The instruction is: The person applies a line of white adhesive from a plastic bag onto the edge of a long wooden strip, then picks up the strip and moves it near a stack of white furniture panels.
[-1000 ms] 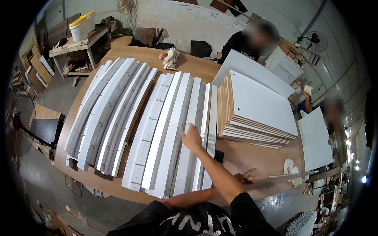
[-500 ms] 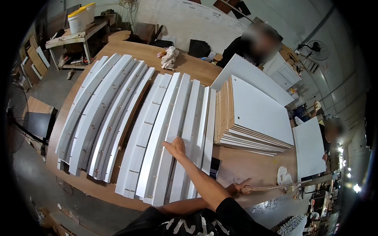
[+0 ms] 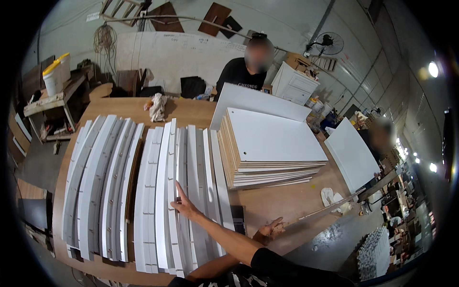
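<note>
My arms cross in front of me. My right hand (image 3: 185,206) reaches left to a long white slat (image 3: 172,158) with short pegs along its upturned edge. Its thumb and index finger are spread apart at the slat's edge; the other fingers are partly hidden. My left hand (image 3: 272,228) comes out from under the right forearm, palm up with fingers stretched, above the brown table (image 3: 287,203), apart from the slats. More white slats stand side by side around the right hand, and another row of pegged white slats (image 3: 91,191) lies further left.
Behind my left hand rises a stack of white panels (image 3: 275,136), with a larger panel (image 3: 258,103) leaning behind it. A person (image 3: 237,74) stands across the table. Another person at the right is beside a white panel (image 3: 354,155). A crumpled cloth (image 3: 158,107) lies at the back.
The view has tilted up and shifted right. A slat by my right hand now stands with its pegged edge up. My right thumb and index finger have spread; my left palm has turned upward.
</note>
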A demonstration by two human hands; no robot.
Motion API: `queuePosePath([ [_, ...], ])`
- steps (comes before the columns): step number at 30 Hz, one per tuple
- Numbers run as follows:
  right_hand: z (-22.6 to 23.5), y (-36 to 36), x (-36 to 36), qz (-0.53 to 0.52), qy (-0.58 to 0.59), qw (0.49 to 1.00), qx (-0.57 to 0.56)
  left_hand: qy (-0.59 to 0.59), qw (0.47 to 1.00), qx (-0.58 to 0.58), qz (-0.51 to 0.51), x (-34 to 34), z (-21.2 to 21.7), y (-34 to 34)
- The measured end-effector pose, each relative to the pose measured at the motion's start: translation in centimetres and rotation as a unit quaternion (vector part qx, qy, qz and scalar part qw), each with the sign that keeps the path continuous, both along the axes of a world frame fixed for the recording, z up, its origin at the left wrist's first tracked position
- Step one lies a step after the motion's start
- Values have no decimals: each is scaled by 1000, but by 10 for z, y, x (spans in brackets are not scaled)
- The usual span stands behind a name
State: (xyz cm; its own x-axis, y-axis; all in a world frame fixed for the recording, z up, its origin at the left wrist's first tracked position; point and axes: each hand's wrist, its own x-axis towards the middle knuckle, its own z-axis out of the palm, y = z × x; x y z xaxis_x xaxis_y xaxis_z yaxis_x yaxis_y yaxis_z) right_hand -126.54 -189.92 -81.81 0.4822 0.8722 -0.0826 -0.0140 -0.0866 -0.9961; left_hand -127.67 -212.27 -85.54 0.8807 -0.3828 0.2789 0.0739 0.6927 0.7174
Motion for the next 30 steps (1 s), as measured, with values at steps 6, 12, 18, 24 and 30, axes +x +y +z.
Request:
queuePosePath([
  [6, 65, 7, -18, 50, -14, 996, 78, -1, 999, 32, -6, -12, 0, -5],
  [12, 164, 22, -63, 71, -91, 961, 252, 0, 998, 52, 30, -13, 1, 4],
  [18, 252, -11, -64, 29, -275, 919, 281, -21, 997, 65, 44, -11, 17, -12],
  [24, 347, -65, -30, -93, -607, 713, 340, -46, 990, 111, 72, -9, 40, -14],
  [30, 471, -117, -14, -389, -836, 362, 134, -28, 943, 260, 207, -1, 69, 21],
])
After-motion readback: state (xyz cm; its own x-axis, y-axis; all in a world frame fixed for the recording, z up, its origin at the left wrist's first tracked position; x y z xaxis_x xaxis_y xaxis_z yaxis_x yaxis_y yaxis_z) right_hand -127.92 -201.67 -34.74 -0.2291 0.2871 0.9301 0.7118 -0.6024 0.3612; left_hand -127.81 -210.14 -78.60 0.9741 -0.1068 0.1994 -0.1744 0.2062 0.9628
